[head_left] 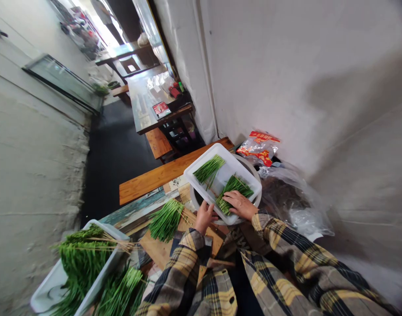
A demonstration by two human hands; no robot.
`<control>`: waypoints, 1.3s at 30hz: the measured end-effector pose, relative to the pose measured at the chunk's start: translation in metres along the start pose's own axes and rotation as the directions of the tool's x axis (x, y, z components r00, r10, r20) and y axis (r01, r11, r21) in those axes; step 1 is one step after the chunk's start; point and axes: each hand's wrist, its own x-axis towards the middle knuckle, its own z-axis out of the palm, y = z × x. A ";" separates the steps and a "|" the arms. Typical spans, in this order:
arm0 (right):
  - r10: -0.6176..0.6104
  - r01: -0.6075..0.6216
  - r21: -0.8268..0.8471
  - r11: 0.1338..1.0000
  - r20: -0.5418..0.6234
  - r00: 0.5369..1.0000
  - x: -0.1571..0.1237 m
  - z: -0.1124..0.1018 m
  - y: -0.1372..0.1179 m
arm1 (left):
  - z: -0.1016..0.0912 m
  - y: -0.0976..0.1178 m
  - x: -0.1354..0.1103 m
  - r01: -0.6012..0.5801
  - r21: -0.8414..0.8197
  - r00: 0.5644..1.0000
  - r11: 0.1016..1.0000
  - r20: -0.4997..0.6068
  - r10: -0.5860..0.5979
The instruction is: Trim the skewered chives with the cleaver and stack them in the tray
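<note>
A white plastic tray [192,172] rests tilted over a round grey tub [195,195]. Inside it lie two bunches of cut green chives, a far bunch [209,169] and a near bunch [239,185]. My right hand [241,205] lies over the near bunch, its fingers stretched across the stalks. At the tray's near-left rim, my left hand [206,217] has its fingers curled against the edge; the fingertips are partly hidden. Left of that hand, another chive bunch [166,220] lies on a wooden board [156,250], with thin wooden skewers [188,215] beside it.
At the lower left, a second white tray [44,289] holds skewered chives [85,254]; loose chives [123,289] lie beside it. Plastic bags [291,202] and a red-printed packet [260,147] sit against the right wall. A wooden bench [148,181] and a table [140,103] stand beyond.
</note>
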 end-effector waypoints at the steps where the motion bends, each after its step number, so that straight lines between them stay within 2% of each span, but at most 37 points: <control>1: -0.003 0.003 0.009 1.000 -0.022 1.000 -0.001 -0.003 0.000 | 0.000 0.000 0.000 0.000 -0.001 1.000 1.000 -0.001 0.000; 4: 0.054 -0.054 0.000 0.999 -0.136 0.989 -0.001 -0.011 0.002 | -0.002 0.000 -0.002 0.002 -0.010 1.000 1.000 -0.004 -0.002; 8: 0.273 -0.300 -0.078 0.951 -0.250 0.929 0.006 -0.011 0.018 | -0.004 0.000 -0.004 -0.006 -0.015 1.000 1.000 -0.007 0.006; 11: 0.388 -0.428 -0.101 0.898 -0.277 0.879 0.013 -0.006 0.037 | -0.005 0.000 -0.005 -0.010 -0.012 1.000 1.000 -0.009 0.010; 15: 0.436 -0.479 -0.122 0.870 -0.266 0.860 0.016 -0.005 0.051 | -0.005 0.001 -0.006 -0.008 -0.016 1.000 1.000 -0.001 0.008; 19: 0.430 -0.472 -0.146 0.869 -0.247 0.868 0.013 -0.016 0.047 | -0.007 0.004 -0.010 -0.018 -0.038 1.000 0.999 -0.007 0.017; 22: 0.399 -0.456 -0.162 0.875 -0.291 0.869 0.011 -0.028 0.039 | -0.009 0.006 -0.014 -0.016 -0.055 1.000 0.998 -0.022 0.015; 26: 0.267 -0.325 -0.130 0.937 -0.337 0.903 0.020 -0.035 0.024 | -0.013 0.003 -0.020 -0.016 -0.065 1.000 0.998 -0.013 0.015; 29: 0.176 -0.204 -0.070 0.976 -0.289 0.941 0.037 -0.026 0.009 | -0.017 -0.004 -0.025 -0.017 -0.088 0.999 0.996 -0.031 0.014; 31: 0.155 -0.165 -0.031 0.986 -0.210 0.965 0.053 -0.014 -0.001 | -0.021 -0.009 -0.030 -0.006 -0.103 0.999 0.995 -0.044 0.001; 35: 0.185 -0.186 -0.013 0.982 -0.058 0.981 0.090 0.013 -0.010 | -0.034 -0.020 -0.041 0.019 -0.109 0.999 0.994 -0.044 -0.024; 39: 0.197 -0.197 -0.022 0.980 -0.023 0.980 0.121 0.031 -0.009 | -0.050 -0.030 -0.050 0.019 -0.129 0.996 0.991 -0.080 -0.029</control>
